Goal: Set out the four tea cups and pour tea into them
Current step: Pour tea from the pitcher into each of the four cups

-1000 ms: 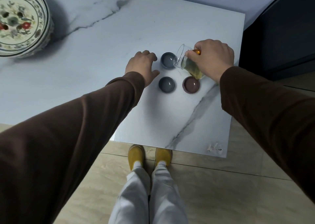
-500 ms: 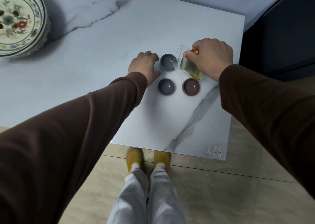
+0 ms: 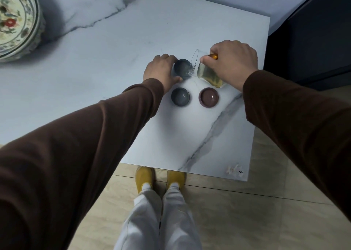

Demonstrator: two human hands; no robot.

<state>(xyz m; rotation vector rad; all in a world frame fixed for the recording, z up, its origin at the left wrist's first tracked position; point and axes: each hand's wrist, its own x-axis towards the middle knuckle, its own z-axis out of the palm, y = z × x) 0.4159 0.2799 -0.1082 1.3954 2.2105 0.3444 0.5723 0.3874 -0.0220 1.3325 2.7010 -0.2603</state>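
Three small cups show on the white marble table (image 3: 133,50). A grey-blue cup (image 3: 181,68) stands at the back, and my left hand (image 3: 161,71) curls around its left side, thumb and fingers touching its rim. In front of it sit a second grey-blue cup (image 3: 180,97) and a maroon cup (image 3: 209,97), both holding liquid. My right hand (image 3: 231,61) grips a glass pitcher (image 3: 206,73) of yellow tea by its amber handle, tipped left with its lip over the back cup. Any cup behind the pitcher and right hand is hidden.
A large floral porcelain jar (image 3: 13,21) stands at the table's far left. A dark cabinet (image 3: 313,40) is close beyond the table's right edge. The table's front edge is just above my yellow slippers (image 3: 159,177) on the tiled floor.
My left hand has slid forward and closed around the back cup's side. The pitcher stays tilted over that cup, in about the same place.
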